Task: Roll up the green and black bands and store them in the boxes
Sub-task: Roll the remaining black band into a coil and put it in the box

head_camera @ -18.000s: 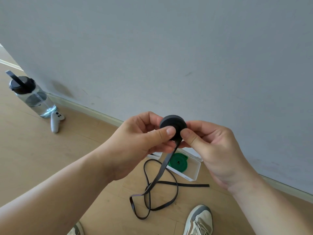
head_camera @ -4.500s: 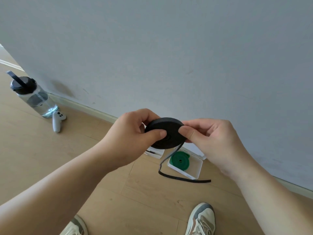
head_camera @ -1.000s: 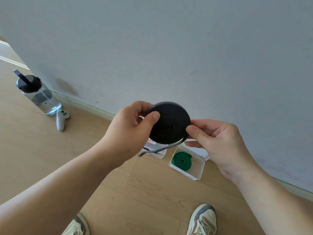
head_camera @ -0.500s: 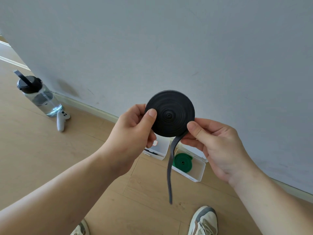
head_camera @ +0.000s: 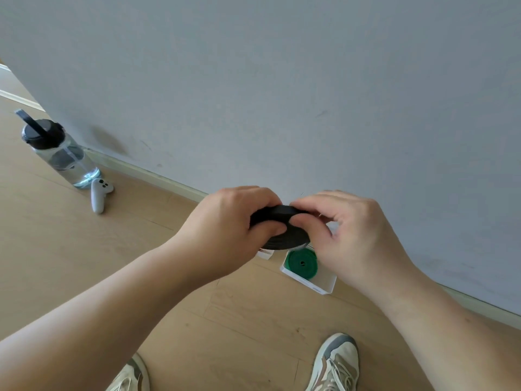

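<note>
Head view: both hands grip black band.

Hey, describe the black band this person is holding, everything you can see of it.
The black band is wound into a tight flat disc, matte and rubbery-looking, its layered coils showing along the edge. It is tilted nearly flat, held in the air between both hands: the left hand grips its left side, thumb on top; the right hand pinches its right side. No loose tail shows.
</note>
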`<state>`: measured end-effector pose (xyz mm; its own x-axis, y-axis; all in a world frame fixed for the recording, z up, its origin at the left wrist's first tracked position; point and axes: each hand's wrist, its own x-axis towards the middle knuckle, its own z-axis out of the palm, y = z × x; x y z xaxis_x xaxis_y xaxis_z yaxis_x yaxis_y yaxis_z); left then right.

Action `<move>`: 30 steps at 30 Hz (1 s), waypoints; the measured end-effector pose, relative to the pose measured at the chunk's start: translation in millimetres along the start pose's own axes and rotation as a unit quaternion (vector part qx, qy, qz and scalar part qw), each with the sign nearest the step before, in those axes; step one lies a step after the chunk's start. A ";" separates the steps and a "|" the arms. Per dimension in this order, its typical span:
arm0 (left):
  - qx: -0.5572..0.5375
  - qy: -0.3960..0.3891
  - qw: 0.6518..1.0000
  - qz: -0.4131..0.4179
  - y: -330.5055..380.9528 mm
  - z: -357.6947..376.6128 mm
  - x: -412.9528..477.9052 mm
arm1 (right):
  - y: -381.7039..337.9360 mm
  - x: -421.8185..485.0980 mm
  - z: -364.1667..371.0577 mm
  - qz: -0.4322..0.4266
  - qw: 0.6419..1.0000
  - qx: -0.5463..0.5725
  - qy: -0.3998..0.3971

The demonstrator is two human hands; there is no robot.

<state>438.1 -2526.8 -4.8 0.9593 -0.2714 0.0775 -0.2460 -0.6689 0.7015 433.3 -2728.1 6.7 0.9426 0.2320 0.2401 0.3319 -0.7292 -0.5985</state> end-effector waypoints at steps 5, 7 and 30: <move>-0.157 0.007 0.981 -0.118 -3.1 -9.1 3.7 | 17.2 0.9 -11.6 0.218 0.949 0.226 -0.023; -0.195 0.014 0.971 -0.135 -4.9 -10.5 4.3 | 17.6 2.0 -9.9 0.233 0.935 0.266 -0.039; 0.026 -0.063 0.997 0.031 -3.0 7.5 -4.8 | 1.8 -1.7 4.2 -0.024 0.993 -0.067 -0.093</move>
<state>433.3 -2528.7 -12.5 0.9174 -0.3969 0.0278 -0.3150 -0.6820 0.6600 432.4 -2727.1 2.0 0.9208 0.3735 0.1128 0.3796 -0.7910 -0.4798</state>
